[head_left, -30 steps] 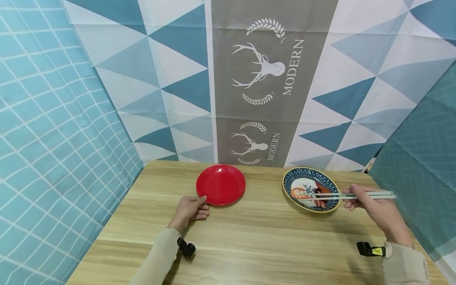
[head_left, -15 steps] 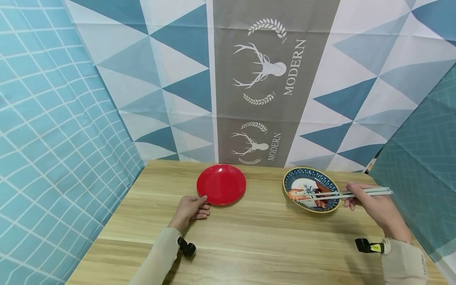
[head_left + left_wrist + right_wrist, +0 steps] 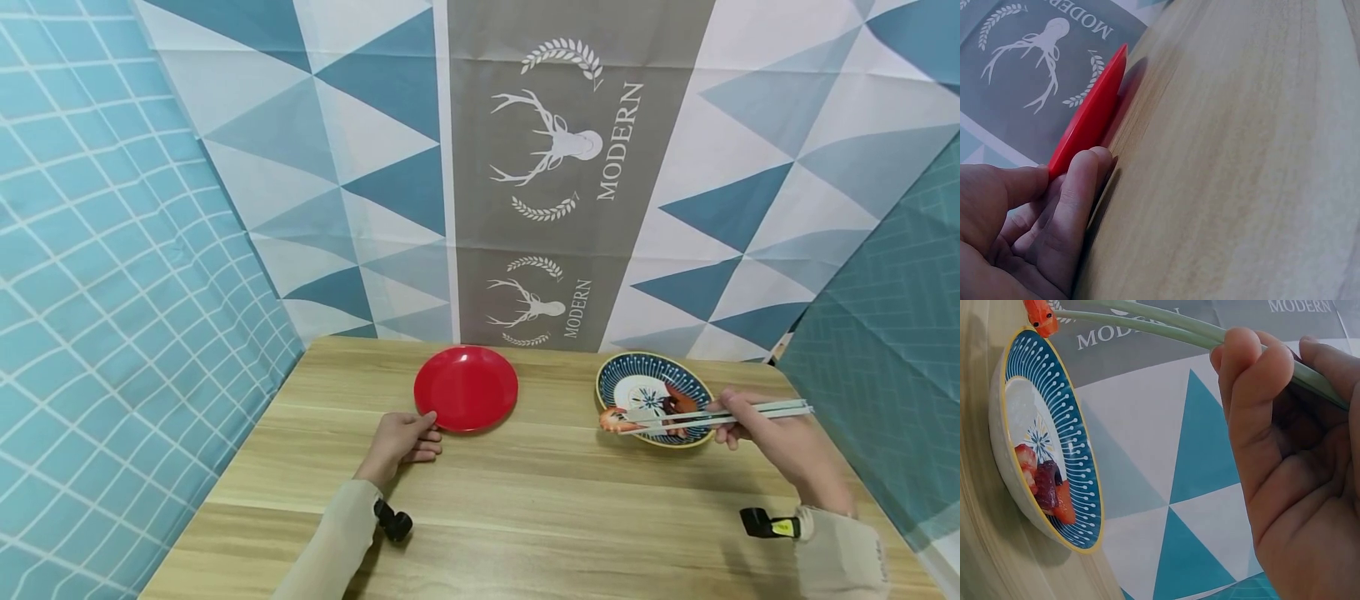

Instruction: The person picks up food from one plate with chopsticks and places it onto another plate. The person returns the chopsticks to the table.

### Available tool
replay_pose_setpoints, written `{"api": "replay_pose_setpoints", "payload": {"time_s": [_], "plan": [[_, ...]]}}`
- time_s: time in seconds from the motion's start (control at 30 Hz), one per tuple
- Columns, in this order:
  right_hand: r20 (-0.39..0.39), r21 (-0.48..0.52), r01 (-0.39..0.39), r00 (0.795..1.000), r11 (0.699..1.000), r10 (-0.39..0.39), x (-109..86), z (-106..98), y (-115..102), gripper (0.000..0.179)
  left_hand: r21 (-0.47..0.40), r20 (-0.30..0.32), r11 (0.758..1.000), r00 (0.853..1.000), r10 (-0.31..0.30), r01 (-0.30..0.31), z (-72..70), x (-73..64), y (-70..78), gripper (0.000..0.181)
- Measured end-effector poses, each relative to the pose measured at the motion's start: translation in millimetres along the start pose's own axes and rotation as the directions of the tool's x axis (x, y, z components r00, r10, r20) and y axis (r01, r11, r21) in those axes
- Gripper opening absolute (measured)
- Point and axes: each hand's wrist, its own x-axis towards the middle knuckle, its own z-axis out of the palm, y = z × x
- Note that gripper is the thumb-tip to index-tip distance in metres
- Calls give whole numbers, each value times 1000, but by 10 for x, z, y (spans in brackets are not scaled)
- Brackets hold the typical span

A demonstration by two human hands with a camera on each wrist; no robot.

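Observation:
My left hand (image 3: 401,442) pinches the near-left rim of a round red plate (image 3: 467,387), thumb on top and fingers beneath. In the left wrist view the plate (image 3: 1088,119) appears edge-on, slightly above the wood. My right hand (image 3: 757,425) holds a pair of pale green chopsticks (image 3: 1179,320). Their tips grip an orange-and-white shrimp-like piece (image 3: 613,420), over the near-left rim of a blue-patterned, yellow-rimmed bowl (image 3: 637,367). Red, orange and dark purple pieces (image 3: 1047,484) lie inside the bowl; their exact kind is unclear.
Both dishes sit near the back of a wooden table (image 3: 525,517). Behind them hangs a patterned cloth (image 3: 517,225) with deer heads and triangles. A blue grid cloth (image 3: 112,275) borders the left side, and a teal cloth (image 3: 885,333) the right.
My right hand has moved left and slightly toward me, carrying the shrimp-like piece in the chopsticks from inside the bowl to its near-left rim. The left hand and plate stay put.

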Motion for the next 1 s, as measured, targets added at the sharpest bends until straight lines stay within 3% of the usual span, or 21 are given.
{"api": "replay_pose_setpoints", "payload": {"time_s": [0.4, 0.67, 1.0], "plan": [[8, 39, 55, 998, 998, -55, 56, 115, -19, 41, 7, 1, 1000, 1000, 4, -4, 8, 2, 2, 36], [26, 23, -21, 999, 1000, 20, 94, 192, -34, 45, 10, -3, 1000, 1000, -11, 11, 10, -11, 21, 34], [12, 22, -38, 999, 999, 38, 103, 218, -47, 46, 65, -8, 997, 1000, -30, 30, 21, -14, 30, 29]]}}
